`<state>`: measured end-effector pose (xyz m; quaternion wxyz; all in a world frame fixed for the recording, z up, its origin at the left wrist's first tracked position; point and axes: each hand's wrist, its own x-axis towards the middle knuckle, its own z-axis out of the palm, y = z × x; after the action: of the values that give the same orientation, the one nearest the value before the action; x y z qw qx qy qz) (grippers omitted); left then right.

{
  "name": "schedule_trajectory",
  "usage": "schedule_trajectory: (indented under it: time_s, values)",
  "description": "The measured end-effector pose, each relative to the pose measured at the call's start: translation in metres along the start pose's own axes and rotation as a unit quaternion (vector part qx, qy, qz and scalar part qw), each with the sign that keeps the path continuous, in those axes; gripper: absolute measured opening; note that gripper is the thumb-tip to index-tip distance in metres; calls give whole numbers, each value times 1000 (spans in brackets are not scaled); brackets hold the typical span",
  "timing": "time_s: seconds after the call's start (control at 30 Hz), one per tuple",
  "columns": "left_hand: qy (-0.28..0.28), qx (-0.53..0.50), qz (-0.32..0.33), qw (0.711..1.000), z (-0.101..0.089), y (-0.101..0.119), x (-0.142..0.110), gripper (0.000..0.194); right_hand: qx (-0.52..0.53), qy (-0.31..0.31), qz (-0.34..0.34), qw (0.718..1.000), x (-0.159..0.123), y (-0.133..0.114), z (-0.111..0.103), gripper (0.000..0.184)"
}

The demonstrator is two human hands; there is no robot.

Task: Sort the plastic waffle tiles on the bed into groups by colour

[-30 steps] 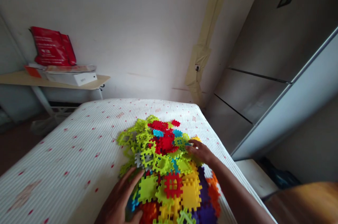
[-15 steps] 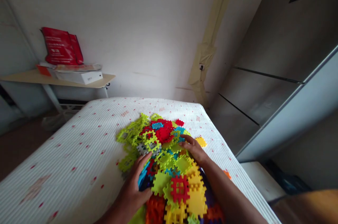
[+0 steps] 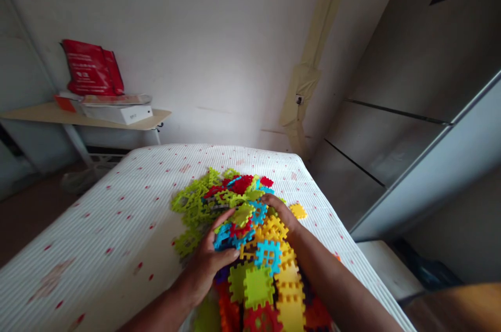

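A heap of plastic interlocking tiles with notched edges, in lime green, yellow, blue, red and orange, lies on the white cover. My left hand (image 3: 209, 256) rests at the heap's left side, thumb and fingers spread apart against several blue tiles (image 3: 229, 238). On the far right of the heap, my right hand (image 3: 282, 214) reaches in with its fingertips touching the lime green and blue tiles (image 3: 258, 212); it looks open, though some fingers are hidden. Nearer me lie a blue window tile (image 3: 269, 256), a lime green square tile (image 3: 259, 286) and yellow tiles (image 3: 290, 290).
The heap lies on a white ribbed cover with red spots (image 3: 129, 227). A single yellow tile (image 3: 298, 211) lies right of my right hand. At the back left, a desk (image 3: 35, 114) bears a white box (image 3: 117, 113) and a red bag (image 3: 88, 68). A grey cabinet (image 3: 391, 113) stands at right.
Tiles between my hands have shifted and tumbled nearer me; the red window tile is covered, with blue and lime green ones now on top. Both hands have moved slightly.
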<state>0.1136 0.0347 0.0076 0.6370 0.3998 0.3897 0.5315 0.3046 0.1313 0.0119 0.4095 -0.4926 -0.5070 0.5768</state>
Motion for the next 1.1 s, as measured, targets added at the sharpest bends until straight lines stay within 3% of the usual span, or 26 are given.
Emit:
schedule_trajectory:
  time_s: [0.13, 0.3, 0.43, 0.63, 0.77, 0.83, 0.97, 1.03, 1.1]
  values:
    - [29, 84, 43, 995, -2, 9, 8, 76, 18, -6, -38, 999, 7, -21, 13, 33]
    - [57, 219, 122, 966, -11, 15, 21, 69, 51, -37, -7, 998, 12, -49, 30, 36]
    - [68, 251, 148, 954, -12, 19, 24, 62, -22, -70, -11, 997, 12, -68, 38, 40]
    - [12, 302, 146, 942, -13, 13, 21, 60, -108, -133, -81, 982, 2, -76, 29, 49]
    - [-20, 336, 156, 929, -23, 5, 13, 57, -146, -90, -84, 982, -20, -70, -3, 60]
    - [-21, 379, 171, 909, -31, 5, 2, 56, -158, -83, -34, 983, -37, -63, -30, 72]
    - [-19, 471, 204, 858, -55, 4, -33, 63, -202, 25, 56, 977, -86, -41, -92, 75]
    - [-43, 510, 207, 834, -68, -7, -56, 77, -191, 59, 108, 974, -118, -26, -119, 80]
    - [-29, 528, 234, 816, -80, -27, -80, 79, -165, 58, 162, 971, -152, -10, -139, 80]
